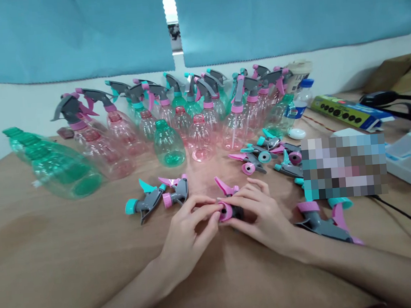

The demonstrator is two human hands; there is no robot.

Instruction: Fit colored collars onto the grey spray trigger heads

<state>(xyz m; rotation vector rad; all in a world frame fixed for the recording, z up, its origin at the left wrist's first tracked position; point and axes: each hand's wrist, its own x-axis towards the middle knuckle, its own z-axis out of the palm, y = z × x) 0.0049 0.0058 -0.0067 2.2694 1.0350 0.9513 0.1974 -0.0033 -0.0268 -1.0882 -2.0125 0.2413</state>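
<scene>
Both hands meet over a pink and grey trigger spray head (225, 211) near the middle of the table. My left hand (192, 228) pinches the rim of its pink collar between thumb and fingers. My right hand (258, 211) is closed round the grey body, which it partly hides; the pink trigger sticks out above the fingers. The collar's dark opening faces me. Left of the hands lie a teal and grey spray head (147, 203) and a pink and grey spray head (176, 193). Another pink and grey spray head (325, 223) lies beside my right forearm.
Open bottles stand behind the hands, among them a green bottle (169, 145) and a pink bottle (200, 140). Several bottles with spray heads line the wall. More loose spray heads (264, 156), a white mouse (296, 133) and a black cable (405, 214) lie to the right.
</scene>
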